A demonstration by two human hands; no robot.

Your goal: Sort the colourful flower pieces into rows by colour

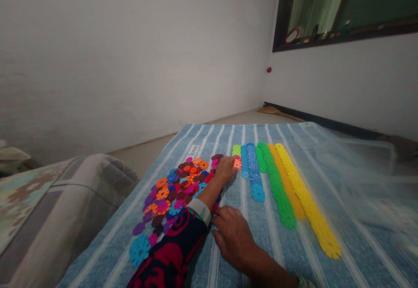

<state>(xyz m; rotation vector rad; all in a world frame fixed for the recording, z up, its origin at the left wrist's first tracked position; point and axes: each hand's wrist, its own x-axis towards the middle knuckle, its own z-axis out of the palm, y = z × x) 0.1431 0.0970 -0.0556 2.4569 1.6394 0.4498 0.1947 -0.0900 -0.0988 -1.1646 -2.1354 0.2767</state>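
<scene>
My left hand (226, 170) reaches across the pile, its fingers closed at the edge of a coral notched plastic disc (237, 162). That disc lies at the near end of a short light-green row (236, 150). Below it, my right hand (235, 231) rests on the striped cloth, fingers loosely bent and apart, with no disc visible in it. Mixed orange, purple, pink, brown and blue discs form a loose pile (178, 192), partly hidden by my left forearm. To the right, overlapping discs lie in rows: blue (253, 162), green (277, 192), orange (290, 192) and yellow (310, 205).
The blue striped cloth (228, 270) covers the table. A clear plastic bag or container (369, 183) is at the right. Draped fabric (94, 192) covers something at the left. A broom (277, 112) lies on the floor by the wall, below a window (346, 5).
</scene>
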